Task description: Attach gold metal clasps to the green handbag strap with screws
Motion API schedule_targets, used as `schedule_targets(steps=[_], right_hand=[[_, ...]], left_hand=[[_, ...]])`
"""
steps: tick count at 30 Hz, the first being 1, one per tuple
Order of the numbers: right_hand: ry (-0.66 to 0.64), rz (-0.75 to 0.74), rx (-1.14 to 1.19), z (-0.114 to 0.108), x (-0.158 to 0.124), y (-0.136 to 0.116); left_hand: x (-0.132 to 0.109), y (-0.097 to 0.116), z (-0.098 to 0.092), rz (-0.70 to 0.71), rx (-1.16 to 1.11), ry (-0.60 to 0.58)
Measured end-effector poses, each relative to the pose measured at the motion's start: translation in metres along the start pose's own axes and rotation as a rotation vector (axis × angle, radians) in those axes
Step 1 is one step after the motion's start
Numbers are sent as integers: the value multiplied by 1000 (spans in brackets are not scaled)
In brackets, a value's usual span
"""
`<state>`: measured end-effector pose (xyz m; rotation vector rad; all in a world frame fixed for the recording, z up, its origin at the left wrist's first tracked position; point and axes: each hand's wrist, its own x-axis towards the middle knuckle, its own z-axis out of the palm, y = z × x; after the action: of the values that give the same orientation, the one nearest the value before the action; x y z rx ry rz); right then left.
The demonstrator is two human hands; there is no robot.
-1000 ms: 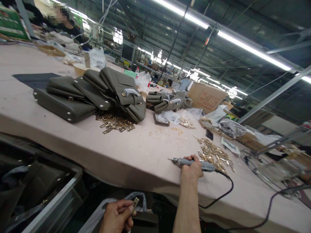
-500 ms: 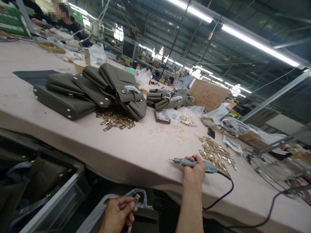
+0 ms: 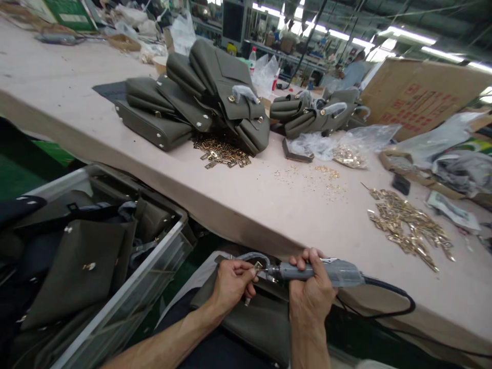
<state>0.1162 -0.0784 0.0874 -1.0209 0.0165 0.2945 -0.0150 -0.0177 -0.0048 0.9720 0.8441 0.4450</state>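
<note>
My right hand is wrapped round a grey corded electric screwdriver, its tip pointing left. My left hand pinches a small gold metal plate between thumb and fingers. The screwdriver's tip is right beside the plate; whether they touch I cannot tell. Beneath both hands lies an olive-grey handbag in front of the table edge, its handle wrapped in clear plastic. My left fingers partly hide the plate and the bag's top.
Olive handbags are piled on the table beside dark metal plates. Gold hardware and tiny gold screws lie to the right. A crate of bags stands at left; a cardboard box is behind.
My right hand has brought the screwdriver from above the table down to the left hand. The plate and screwdriver tip are now close together over the bag. The view has tilted down.
</note>
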Motion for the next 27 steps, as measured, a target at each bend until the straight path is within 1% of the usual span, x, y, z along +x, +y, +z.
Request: schedule_targets(steps=[3,8,17,27], right_hand=[[25,-32,-17,2,0,4],[63,-48,-20,4,-1,3],[54,-89,-52,7,-7,5],[39,-177,-103,12,-13,5]], left_hand=[[-1,1,0,11,-2,11],[-1,-2,-2,12,24,6],[-4,-1,-1,21,26,24],[-6,1,0,31,47,21]])
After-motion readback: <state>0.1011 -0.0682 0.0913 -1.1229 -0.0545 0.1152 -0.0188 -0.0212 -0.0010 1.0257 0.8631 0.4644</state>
